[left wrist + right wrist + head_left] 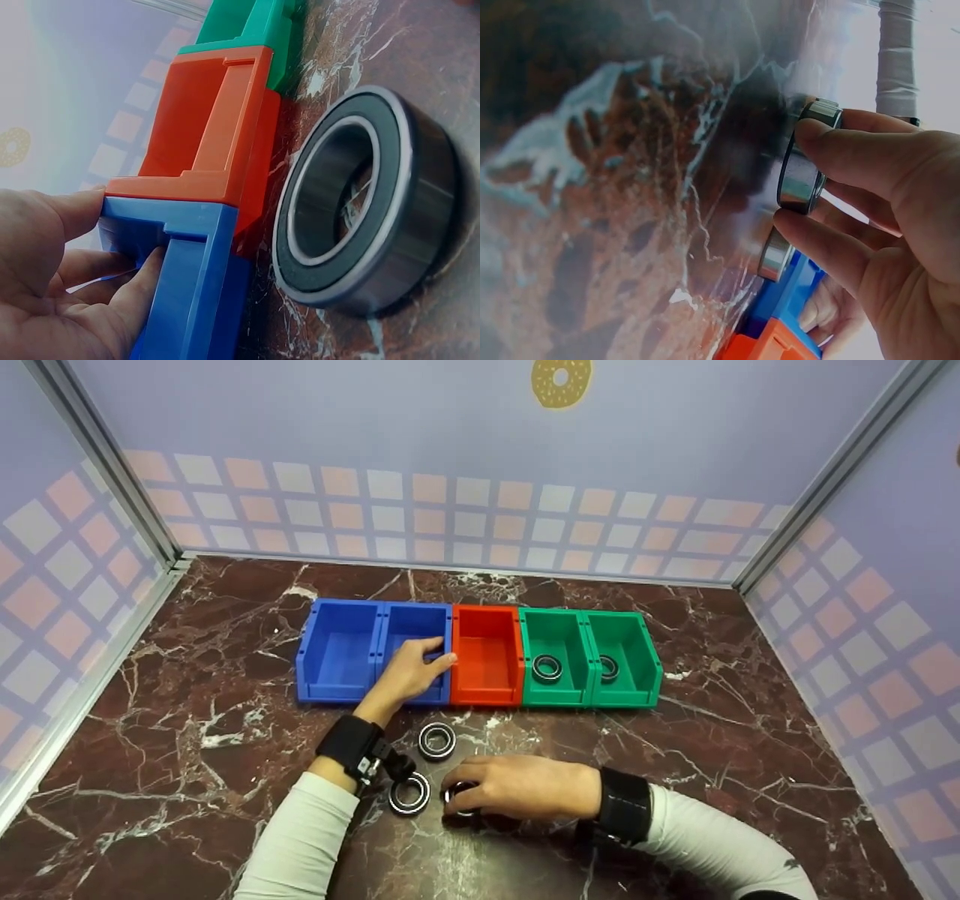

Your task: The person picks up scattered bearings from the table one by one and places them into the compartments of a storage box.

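Observation:
In the head view, my left hand point(415, 669) reaches into the second blue bin point(417, 619). The left wrist view shows its thumb on the rim beside the red bin point(210, 127), with the fingers inside the blue one, gripping the wall. My right hand point(517, 786) grips a ball bearing point(801, 172) between thumb and fingers at the front of the table, and most of that ring is hidden from above. To its left lie two more bearings, one nearer the bins point(451, 742) and one nearer the front point(409, 811).
Two green bins point(553, 697) at the right end of the row each contain a bearing point(547, 678). Another blue bin point(337, 692) forms the left end. Patterned walls point(465, 427) enclose the marbled table point(750, 735) at the back and sides.

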### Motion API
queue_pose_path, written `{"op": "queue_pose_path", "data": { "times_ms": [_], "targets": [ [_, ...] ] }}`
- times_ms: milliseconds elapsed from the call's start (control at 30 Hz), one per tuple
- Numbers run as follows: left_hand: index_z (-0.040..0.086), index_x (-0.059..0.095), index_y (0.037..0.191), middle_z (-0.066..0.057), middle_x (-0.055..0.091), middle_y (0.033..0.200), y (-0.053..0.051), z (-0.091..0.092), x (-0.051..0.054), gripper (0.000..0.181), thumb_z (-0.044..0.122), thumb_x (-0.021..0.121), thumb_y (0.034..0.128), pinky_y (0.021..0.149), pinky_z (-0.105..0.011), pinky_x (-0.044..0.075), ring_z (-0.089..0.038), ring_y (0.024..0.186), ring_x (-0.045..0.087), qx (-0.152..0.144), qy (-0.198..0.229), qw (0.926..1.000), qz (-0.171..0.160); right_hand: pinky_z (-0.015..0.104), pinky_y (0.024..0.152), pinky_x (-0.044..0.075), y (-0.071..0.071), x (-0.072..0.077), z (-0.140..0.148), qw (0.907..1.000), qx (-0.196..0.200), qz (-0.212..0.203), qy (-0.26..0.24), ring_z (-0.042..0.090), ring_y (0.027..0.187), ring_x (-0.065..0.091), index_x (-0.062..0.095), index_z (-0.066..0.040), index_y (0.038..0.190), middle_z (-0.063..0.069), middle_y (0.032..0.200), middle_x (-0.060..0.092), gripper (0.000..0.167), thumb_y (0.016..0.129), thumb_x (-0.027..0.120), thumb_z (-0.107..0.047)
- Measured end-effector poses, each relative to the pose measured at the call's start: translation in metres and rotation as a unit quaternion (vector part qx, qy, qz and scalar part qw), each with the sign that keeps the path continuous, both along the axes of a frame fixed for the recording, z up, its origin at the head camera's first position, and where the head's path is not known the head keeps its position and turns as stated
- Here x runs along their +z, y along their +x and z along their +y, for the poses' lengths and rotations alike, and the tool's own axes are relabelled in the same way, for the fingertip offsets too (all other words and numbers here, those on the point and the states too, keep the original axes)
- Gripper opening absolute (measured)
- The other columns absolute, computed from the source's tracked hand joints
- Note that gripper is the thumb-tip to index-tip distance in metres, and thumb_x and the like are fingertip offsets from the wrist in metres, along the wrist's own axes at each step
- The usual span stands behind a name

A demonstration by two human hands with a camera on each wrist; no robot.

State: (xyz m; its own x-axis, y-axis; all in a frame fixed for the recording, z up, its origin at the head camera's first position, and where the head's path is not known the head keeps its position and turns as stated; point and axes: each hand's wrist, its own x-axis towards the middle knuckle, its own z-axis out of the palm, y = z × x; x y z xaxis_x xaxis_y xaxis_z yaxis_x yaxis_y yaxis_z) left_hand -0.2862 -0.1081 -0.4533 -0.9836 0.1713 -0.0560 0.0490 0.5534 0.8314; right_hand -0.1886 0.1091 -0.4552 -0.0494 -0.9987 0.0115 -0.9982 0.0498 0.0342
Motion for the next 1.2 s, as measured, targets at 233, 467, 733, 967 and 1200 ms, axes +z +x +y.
{"op": "queue_pose_path", "data": {
  "times_ms": [233,467,733,967,1200],
  "targets": [
    [-0.003,0.042,0.147,-0.021,0.042,0.153,0.0,0.0,0.001,0.059,0.028,0.058,0.1001,0.122,-0.046,0.03,-0.035,0.145,0.037,0.001,0.004,1.0,0.001,0.026,0.099,0.054,-0.002,0.009,0.004,0.9999,-0.002,0.005,0.009,0.016,0.127,0.055,0.06,-0.026,0.133,0.002,0.139,0.057,0.056,0.082,0.072,-0.004],
    [-0.003,0.043,0.146,-0.021,0.044,0.152,-0.001,-0.001,0.0,0.059,0.029,0.058,0.0997,0.121,-0.046,0.031,-0.035,0.144,0.038,-0.001,-0.002,0.9999,0.013,0.027,0.097,0.055,-0.006,0.019,0.007,0.9996,0.0,0.028,-0.004,0.019,0.126,0.058,0.063,-0.025,0.13,0.002,0.136,0.059,0.052,0.084,0.07,-0.003],
    [-0.003,0.042,0.147,-0.02,0.043,0.153,0.0,-0.001,0.0,0.059,0.029,0.059,0.0996,0.121,-0.046,0.031,-0.034,0.144,0.038,0.002,-0.002,1.0,0.004,0.027,0.096,0.056,-0.013,0.029,0.01,0.9984,0.013,0.037,-0.041,0.018,0.118,0.062,0.065,-0.024,0.127,0.005,0.133,0.061,0.05,0.083,0.071,-0.004],
    [-0.002,0.042,0.147,-0.02,0.042,0.153,-0.001,-0.001,0.0,0.059,0.029,0.058,0.0998,0.121,-0.046,0.031,-0.034,0.144,0.038,0.004,0.001,1.0,0.0,0.027,0.099,0.055,-0.018,0.041,0.011,0.9976,0.002,0.047,-0.051,0.02,0.119,0.062,0.065,-0.025,0.125,0.005,0.134,0.061,0.044,0.086,0.07,-0.007],
    [-0.001,0.04,0.149,-0.019,0.041,0.155,0.0,-0.001,0.0,0.061,0.031,0.058,0.0999,0.121,-0.046,0.031,-0.033,0.144,0.039,0.004,0.009,0.9999,-0.014,0.025,0.1,0.053,-0.022,0.048,0.012,0.9977,0.002,0.033,-0.06,0.019,0.123,0.058,0.065,-0.024,0.126,0.005,0.136,0.059,0.041,0.089,0.067,-0.008]
  ]
}}
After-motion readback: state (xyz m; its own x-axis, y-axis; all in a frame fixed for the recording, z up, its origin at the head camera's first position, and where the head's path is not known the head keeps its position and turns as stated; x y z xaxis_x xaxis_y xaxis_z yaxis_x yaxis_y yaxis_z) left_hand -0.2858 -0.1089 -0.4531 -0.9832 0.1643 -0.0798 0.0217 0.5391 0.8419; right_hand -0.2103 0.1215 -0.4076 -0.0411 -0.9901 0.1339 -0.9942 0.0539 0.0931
